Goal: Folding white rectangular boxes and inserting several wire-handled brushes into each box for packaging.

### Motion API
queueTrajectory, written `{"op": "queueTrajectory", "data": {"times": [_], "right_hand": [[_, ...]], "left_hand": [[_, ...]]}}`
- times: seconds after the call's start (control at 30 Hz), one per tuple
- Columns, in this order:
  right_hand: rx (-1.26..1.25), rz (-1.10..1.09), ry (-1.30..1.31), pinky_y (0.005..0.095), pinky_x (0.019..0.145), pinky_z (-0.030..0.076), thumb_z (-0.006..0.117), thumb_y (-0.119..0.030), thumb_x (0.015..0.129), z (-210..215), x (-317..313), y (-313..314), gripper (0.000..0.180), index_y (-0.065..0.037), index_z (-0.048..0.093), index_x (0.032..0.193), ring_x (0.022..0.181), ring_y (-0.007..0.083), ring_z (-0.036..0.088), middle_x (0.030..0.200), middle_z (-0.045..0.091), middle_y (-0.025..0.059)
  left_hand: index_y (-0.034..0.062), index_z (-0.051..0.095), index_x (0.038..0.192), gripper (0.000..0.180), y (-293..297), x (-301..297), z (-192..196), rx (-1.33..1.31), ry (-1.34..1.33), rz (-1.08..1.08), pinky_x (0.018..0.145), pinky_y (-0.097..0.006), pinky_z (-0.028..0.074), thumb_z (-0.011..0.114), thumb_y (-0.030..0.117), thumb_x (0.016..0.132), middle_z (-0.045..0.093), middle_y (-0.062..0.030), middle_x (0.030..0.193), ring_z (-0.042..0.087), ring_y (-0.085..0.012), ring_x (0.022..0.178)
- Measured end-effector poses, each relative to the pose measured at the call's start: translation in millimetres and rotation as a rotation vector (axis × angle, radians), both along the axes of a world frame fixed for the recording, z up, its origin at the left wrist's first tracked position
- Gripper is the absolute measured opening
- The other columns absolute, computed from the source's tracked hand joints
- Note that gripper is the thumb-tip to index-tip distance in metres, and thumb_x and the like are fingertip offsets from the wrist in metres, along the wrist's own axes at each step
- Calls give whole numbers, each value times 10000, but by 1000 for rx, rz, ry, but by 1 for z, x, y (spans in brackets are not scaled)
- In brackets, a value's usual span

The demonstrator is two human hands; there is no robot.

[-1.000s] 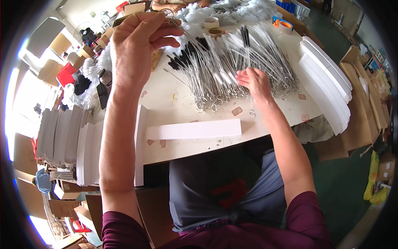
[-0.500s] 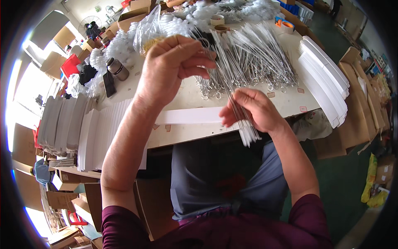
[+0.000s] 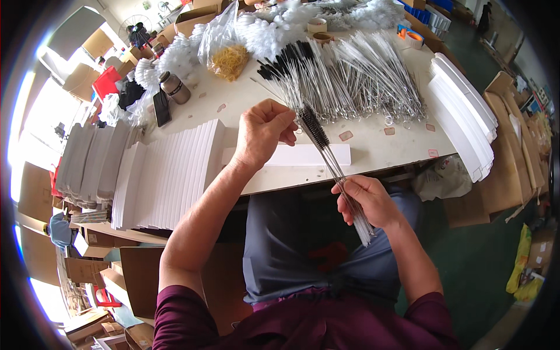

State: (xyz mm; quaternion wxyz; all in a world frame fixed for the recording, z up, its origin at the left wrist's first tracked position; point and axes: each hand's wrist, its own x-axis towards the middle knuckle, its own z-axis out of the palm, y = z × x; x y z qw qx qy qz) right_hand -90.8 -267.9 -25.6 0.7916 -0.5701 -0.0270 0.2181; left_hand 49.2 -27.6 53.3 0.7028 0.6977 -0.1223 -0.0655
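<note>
A: What do we find at the fingertips?

B: We count two hands on one bundle of thin wire brushes. Thumb and forefinger of the left hand are pinched together at its upper end; the fingers of the right hand are closed around the wires near its lower end.

A: How many brushes do we count there?

B: The wires overlap, so we cannot tell; we distinguish one black bristled stretch near the top and pale bristles at the bottom.

A: And the pose?

B: The left hand is higher, over the table, its back toward us. The right is lower, above the lap. Both elbows bend, and the bundle slants down rightward between the hands.

A: Farther out?

B: We see one flat white strip behind the bundle, one broad heap of wire brushes beyond, one yellow clump, one bottle, two rolls of tape, and white folded cartons: two groups at left, one at right.
</note>
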Motion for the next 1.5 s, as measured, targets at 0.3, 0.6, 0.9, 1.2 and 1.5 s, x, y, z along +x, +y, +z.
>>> {"op": "queueTrajectory", "data": {"times": [0.3, 0.6, 0.9, 1.2, 1.5], "right_hand": [[-154, -85, -83, 228, 472, 411, 492, -299, 1119, -11, -13, 6, 379, 31, 671, 1167, 524, 62, 493, 682, 551, 0], [-191, -133, -88, 212, 480, 345, 520, -274, 1113, -19, -20, 5, 334, 4, 693, 1175, 551, 25, 396, 644, 439, -54], [-272, -161, -95, 213, 498, 296, 552, -252, 1099, -20, -27, -1, 313, 6, 722, 1044, 582, 18, 351, 644, 411, -80], [-231, -214, -48, 184, 420, 246, 532, -320, 1106, -15, -32, -28, 355, -7, 695, 1064, 488, -13, 309, 603, 377, -94], [-228, -379, -119, 172, 415, 244, 509, -285, 1116, 2, -36, -47, 354, 24, 679, 1089, 481, -17, 287, 610, 376, -88]], "left_hand": [[-50, 652, 934, 149, 4, 1, -32, 38, -30, 68, 579, -297, 597, 680, 93, 965, 698, -133, 785, 675, -164, 601], [-34, 667, 903, 95, -1, -20, -38, 254, -172, 199, 608, -295, 578, 696, 50, 935, 708, -109, 779, 689, -156, 637], [-14, 661, 1154, 325, 17, -57, -51, 907, -1177, -307, 684, -393, 588, 757, 86, 860, 712, -149, 1026, 719, -338, 844], [-97, 451, 1435, 996, 53, -28, -67, 1294, -621, -190, 1195, -490, 329, 854, 514, 760, 502, -272, 1445, 447, -418, 1387], [4, 571, 1124, 461, 41, -60, -87, 1220, -609, -165, 854, -489, 539, 812, 253, 820, 625, -192, 1041, 638, -386, 1000]]}}
